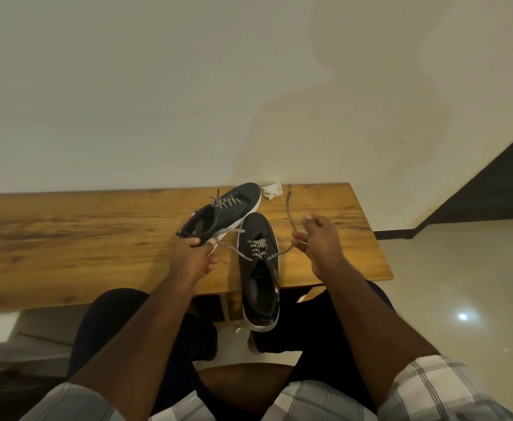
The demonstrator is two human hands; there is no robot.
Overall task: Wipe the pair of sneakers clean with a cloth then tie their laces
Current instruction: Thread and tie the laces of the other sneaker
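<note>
Near sneaker point(258, 268) on counter point(82, 238), heel overhanging; left hand point(193, 258) pinching one lace end point(227, 232), right hand point(319, 241) pinching the other point(288, 208). Second sneaker point(227, 208) behind, cloth point(271, 190) beside.

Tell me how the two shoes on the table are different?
The near sneaker hangs partly over the table edge; the far sneaker lies fully on it. The near sneaker's lace ends are pulled apart by the left hand and right hand; the far sneaker's laces are held by no one. Both are dark with white soles and speckled laces.
</note>
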